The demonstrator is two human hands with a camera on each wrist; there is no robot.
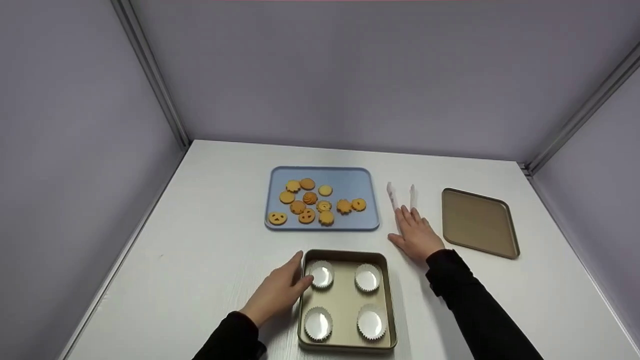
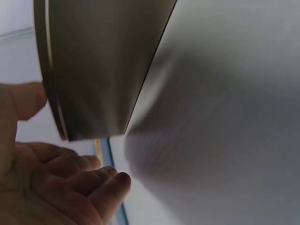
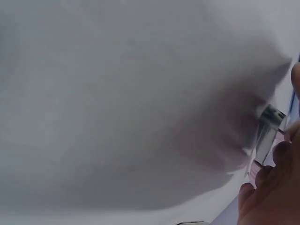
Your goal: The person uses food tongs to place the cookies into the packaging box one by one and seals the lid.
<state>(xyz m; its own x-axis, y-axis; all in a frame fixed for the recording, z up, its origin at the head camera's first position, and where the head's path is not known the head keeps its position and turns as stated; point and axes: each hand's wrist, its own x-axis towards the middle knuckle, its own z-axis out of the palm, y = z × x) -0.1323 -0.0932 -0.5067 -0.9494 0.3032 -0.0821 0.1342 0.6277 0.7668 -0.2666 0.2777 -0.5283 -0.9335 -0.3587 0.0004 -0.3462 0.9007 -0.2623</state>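
Observation:
In the head view, my left hand [image 1: 276,289] is at the left side of a deep gold baking pan [image 1: 345,300]. Its thumb touches the rim, and the other fingers extend loosely along the outside, as the left wrist view also shows. Several white fluted baking cups [image 1: 371,322] sit inside the pan. Farther right, my right hand [image 1: 417,236] reaches with extended fingers over the near end of pale, see-through tongs [image 1: 392,194]. The tongs' two arms point away and stand apart. The hand hides their near end, and a shiny part of the tongs [image 3: 267,133] shows beside the fingertips in the right wrist view.
A blue tray [image 1: 345,175] with several cookies [image 1: 310,198] lies beyond the pan, left of the tongs. A shallow gold tray [image 1: 480,222] lies to the right of my right hand. Grey partition walls [image 1: 350,75] enclose the white table [image 1: 200,240].

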